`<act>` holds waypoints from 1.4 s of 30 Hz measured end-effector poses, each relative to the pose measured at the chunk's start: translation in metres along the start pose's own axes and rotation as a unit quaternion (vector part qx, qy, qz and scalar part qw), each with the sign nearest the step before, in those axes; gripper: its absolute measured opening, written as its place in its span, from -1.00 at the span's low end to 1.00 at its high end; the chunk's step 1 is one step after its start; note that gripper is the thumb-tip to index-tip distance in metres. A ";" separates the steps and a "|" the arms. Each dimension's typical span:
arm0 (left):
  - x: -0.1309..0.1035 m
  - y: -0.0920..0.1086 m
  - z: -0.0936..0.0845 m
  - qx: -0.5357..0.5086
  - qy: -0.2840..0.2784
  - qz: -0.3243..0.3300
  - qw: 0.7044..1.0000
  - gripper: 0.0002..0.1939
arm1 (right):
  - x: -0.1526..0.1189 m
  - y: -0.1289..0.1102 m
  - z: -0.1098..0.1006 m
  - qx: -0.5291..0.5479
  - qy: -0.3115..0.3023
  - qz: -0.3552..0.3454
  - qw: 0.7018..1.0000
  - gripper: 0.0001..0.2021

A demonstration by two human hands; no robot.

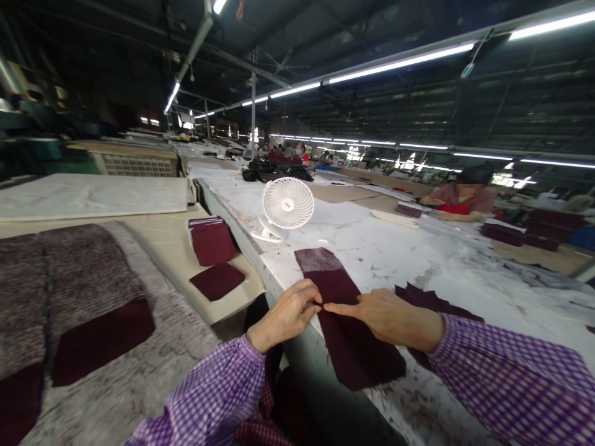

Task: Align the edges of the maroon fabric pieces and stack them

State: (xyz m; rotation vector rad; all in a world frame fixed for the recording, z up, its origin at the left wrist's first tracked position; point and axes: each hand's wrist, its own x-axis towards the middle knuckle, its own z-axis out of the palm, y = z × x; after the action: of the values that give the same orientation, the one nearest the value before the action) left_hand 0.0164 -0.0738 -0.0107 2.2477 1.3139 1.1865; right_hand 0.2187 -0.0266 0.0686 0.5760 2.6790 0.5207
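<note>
Maroon fabric strip (356, 347) laid lengthwise along left edge of white table (346, 226), speckled end pointed away; side pinched by left hand (289, 317); right hand (393, 314): index extended, grip untellable

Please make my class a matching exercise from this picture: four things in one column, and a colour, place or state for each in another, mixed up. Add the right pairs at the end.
Things:
1. Fan
2. Long cloth
3. Left hand
4. Right hand

Descriptions:
A. Forefinger stretched out over the cloth
B. Dark red, with a paler patch at its far end
C. Thumb and fingertips close together at the cloth's edge
D. White, standing on the table

Right pairs: 1-D; 2-B; 3-C; 4-A
</note>
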 end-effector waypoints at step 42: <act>-0.018 0.020 -0.010 0.195 -0.014 0.021 0.980 -0.62 | -0.124 0.121 0.044 0.492 0.083 0.185 0.847 -0.79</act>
State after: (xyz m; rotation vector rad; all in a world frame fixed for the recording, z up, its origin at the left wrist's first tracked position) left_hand 0.0162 -0.1016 -0.0019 2.5566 1.6138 0.9724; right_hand 0.3820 0.0330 0.1130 1.3683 2.8452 -0.8529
